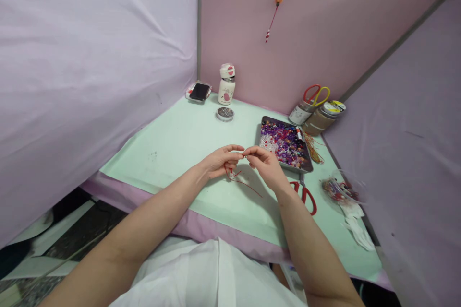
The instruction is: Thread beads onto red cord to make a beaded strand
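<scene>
I am handling a thin red cord (248, 185) that is looking matt, like spun thread. Small round purple beads (286, 143) are shining, smooth and glossy. The red-handled scissors (310, 196) are showing smooth plastic loops. The pale green table cover (162, 153) is appearing smooth and matt; the lilac cloth curtain (108, 33) is showing soft wrinkles.

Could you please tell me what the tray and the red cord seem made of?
The tray: dark, slightly shiny, probably metal given its thin rim, possibly plastic. The red cord: likely matte textile thread, being thin and loosely curved.
</scene>
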Motion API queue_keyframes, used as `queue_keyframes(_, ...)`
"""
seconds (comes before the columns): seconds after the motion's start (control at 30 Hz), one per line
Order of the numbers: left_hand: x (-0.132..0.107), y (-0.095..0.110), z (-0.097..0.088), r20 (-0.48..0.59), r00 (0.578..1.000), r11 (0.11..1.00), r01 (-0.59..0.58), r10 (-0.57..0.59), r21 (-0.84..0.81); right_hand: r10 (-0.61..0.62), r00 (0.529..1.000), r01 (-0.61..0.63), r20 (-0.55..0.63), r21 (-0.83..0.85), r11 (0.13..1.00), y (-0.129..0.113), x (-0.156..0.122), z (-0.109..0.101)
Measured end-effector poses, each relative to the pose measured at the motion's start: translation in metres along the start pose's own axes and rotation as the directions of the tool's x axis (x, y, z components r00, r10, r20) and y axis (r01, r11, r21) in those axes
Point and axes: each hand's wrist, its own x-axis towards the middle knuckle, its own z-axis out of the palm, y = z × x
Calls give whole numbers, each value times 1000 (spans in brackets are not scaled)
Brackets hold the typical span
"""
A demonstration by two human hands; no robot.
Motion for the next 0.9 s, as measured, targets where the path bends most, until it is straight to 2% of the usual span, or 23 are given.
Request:
queue_keyframes(0.23, 2, -1, -2, 6, 1000, 998, 8, -8, -66, -135, 991, 134, -22, -44, 990, -3, -1, 1)
queue_keyframes(0.5, 4, 1, -2, -13, 999, 984, 38, -41, -175, -287, 956, 272, -58, -189, 943, -3, -3, 3)
queue_keyframes(0.77, 2, 4, -3, 111, 984, 952, 163, -138, -260, -409, 912, 402, 23, -245, 882, -4, -6, 1)
queue_keyframes(0.9, 3, 3, -5, 138, 977, 940, 194, -160, -281, -452, 891, 445, 36, -260, 857, -3, -6, 0)
